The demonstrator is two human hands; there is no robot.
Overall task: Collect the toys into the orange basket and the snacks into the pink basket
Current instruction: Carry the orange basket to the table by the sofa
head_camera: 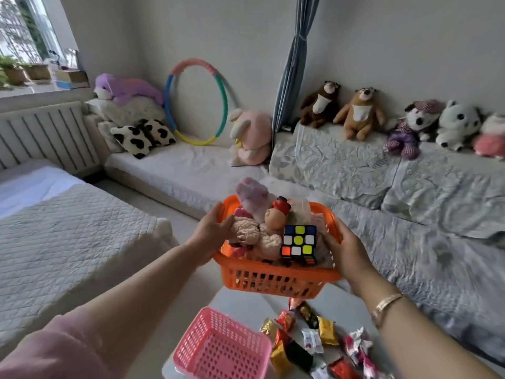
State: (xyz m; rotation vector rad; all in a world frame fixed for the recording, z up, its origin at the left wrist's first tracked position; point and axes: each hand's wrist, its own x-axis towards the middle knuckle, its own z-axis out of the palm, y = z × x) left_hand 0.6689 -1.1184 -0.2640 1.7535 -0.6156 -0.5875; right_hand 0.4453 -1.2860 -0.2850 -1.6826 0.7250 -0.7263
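- Two hands are carrying the orange basket (276, 277) in the air, above the far end of the bench (240, 299): the left hand (211, 233) is gripping its left rim with the thumb outside and the fingers (228, 224) curling over the edge onto the toys, and the right hand (343, 248) is clasping the right wall, its fingers mostly hidden behind the plastic.
- The basket is sitting heaped with toys: a puzzle cube (299, 243), a small doll (274, 218), pale plush pieces (252, 232), and a lilac soft toy (251, 194) poking out at the back.
- The toy half of the job is looking finished, judging by the load; the basket is probably being moved aside.
- The pink basket (221, 348) is standing on the bench, nearer the person, with nothing visible inside it.
- The wrapped snacks (308, 337) are lying scattered on the bench just beside the pink basket, to its right, none of them collected yet.
- The next move is calling for setting the orange basket down level, so the heaped toys do not spill, then freeing a hand to pick the snacks up into the pink basket.
- Beyond, a quilted bed (62, 242) is lying on the left, a covered sofa (396, 214) is running along the right with stuffed animals (360, 113) lining its back, and a hoop (196, 101) is leaning on the wall.
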